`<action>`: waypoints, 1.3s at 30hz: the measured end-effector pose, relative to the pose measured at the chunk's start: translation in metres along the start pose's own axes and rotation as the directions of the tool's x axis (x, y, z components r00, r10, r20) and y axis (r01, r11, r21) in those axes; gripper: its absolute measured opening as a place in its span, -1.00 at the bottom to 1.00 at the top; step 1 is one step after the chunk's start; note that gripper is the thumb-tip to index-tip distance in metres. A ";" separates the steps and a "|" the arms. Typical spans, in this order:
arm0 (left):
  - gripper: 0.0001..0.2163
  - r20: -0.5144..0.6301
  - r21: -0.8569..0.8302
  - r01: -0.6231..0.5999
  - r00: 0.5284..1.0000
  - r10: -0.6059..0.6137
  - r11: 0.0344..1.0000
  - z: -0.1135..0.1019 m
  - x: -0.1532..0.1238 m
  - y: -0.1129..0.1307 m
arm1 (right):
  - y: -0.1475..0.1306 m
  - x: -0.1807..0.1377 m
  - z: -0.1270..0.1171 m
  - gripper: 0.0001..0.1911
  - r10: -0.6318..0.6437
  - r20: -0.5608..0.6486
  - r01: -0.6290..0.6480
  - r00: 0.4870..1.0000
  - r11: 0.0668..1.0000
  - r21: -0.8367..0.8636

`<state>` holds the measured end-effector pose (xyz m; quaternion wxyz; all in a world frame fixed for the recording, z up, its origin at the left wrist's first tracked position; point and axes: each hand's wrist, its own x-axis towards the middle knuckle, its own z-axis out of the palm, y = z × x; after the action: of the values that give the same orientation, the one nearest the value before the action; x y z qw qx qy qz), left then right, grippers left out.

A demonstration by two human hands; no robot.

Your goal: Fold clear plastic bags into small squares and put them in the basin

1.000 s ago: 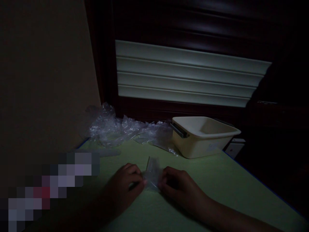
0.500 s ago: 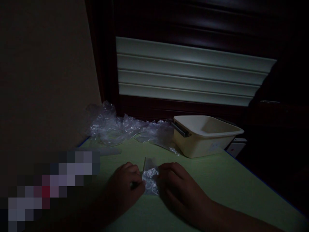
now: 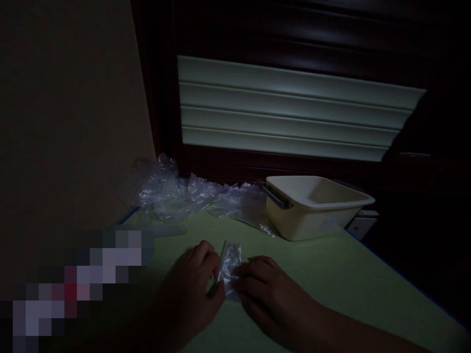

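A small clear plastic bag (image 3: 231, 260), shiny and wrinkled, lies on the pale green table (image 3: 309, 274) between my hands. My left hand (image 3: 196, 284) is curled at the bag's left edge, thumb and fingers closed on it. On the other side, my right hand (image 3: 270, 294) rests its bent fingertips on the bag's right part, pressing on its surface. Whether anything is inside the bag is too dark to make out.
Crumpled clear plastic bags (image 3: 162, 191) are heaped at the back left against the wall. A cream plastic tub (image 3: 312, 220) with dark handles stands at the back right. Behind the table is a dark door with pale slats (image 3: 287, 108). A pixelated area covers the lower left.
My right hand has slid its fingers left onto the bag. My left hand has shifted slightly, and the bag looks flatter, its shine reaching further up.
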<state>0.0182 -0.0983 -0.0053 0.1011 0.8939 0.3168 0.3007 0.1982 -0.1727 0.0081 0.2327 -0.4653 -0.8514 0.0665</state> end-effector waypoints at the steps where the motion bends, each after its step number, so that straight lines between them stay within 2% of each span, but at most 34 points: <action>1: -0.82 -0.006 -0.007 -0.024 1.000 0.024 1.000 0.000 -0.001 0.000 | 0.000 0.000 0.000 -0.78 0.004 0.000 -0.004 1.000 1.000 -0.001; 6: -0.82 0.063 0.025 -0.214 0.975 0.212 0.977 0.001 -0.001 -0.006 | 0.001 -0.002 0.003 -0.79 0.015 -0.027 -0.015 1.000 1.000 -0.009; 13: -0.86 0.155 0.010 -0.182 0.972 0.178 0.983 -0.001 0.000 -0.006 | 0.002 -0.006 0.001 -0.70 -0.025 -0.148 0.017 0.989 0.998 -0.054; 16: -0.83 0.145 0.007 -0.189 0.972 0.186 0.982 -0.001 -0.003 -0.005 | 0.003 -0.007 0.001 -0.68 -0.036 -0.100 0.029 0.994 0.997 -0.068; 20: -0.83 0.125 -0.026 -0.259 0.957 0.260 0.965 -0.003 -0.005 -0.002 | 0.005 -0.005 0.001 -0.77 0.015 -0.009 -0.016 1.000 0.999 -0.031; 23: -0.79 0.117 -0.069 -0.266 0.955 0.273 0.961 -0.007 -0.005 -0.002 | 0.008 -0.004 0.000 -0.80 -0.005 -0.013 0.005 1.000 1.000 -0.008; 28: -0.61 0.099 -0.122 -0.208 0.970 0.220 0.971 -0.007 -0.005 -0.007 | 0.011 -0.004 0.000 -0.78 -0.049 -0.054 0.047 0.997 0.998 -0.029; 33: -0.66 0.080 -0.145 -0.194 0.975 0.207 0.970 -0.003 -0.004 -0.010 | 0.015 -0.001 0.003 -0.80 -0.073 -0.065 0.068 0.995 0.994 -0.081; 36: -0.69 0.076 -0.139 -0.183 0.978 0.195 0.973 -0.003 -0.005 -0.011 | 0.016 0.003 0.001 -0.82 -0.038 -0.027 0.038 0.999 0.999 -0.013; 39: -0.59 0.075 -0.131 -0.185 0.978 0.195 0.974 -0.004 -0.007 -0.012 | 0.017 0.004 -0.002 -0.80 0.060 -0.041 -0.055 0.997 0.991 0.119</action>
<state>0.0053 -0.0931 -0.0101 0.1404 0.9245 0.2059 0.2884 0.2102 -0.1605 0.0057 0.2763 -0.4765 -0.8270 0.1129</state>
